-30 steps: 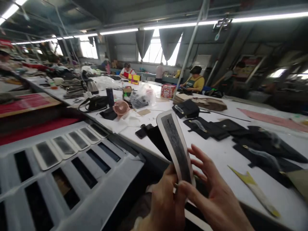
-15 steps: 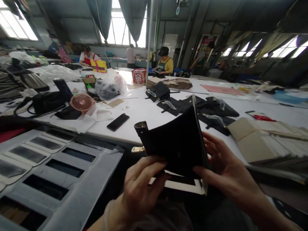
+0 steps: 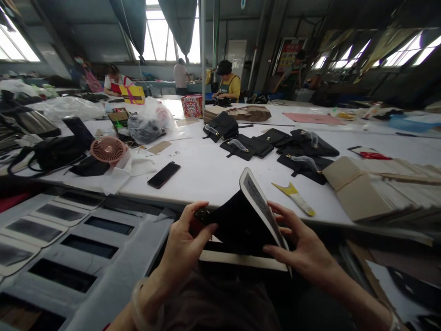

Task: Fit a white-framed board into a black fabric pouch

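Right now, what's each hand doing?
Left hand: closed on the black piece, at its left end.
Right hand: closed on the same piece's pale-edged right side.

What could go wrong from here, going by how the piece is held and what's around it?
The left hand and right hand hold the black piece at opposite ends, so it may crease if they pull unevenly. The phone lies near the table edge and might get knocked by a forearm or the piece. The yellow-tipped tool lies just beyond the right hand and could be brushed.
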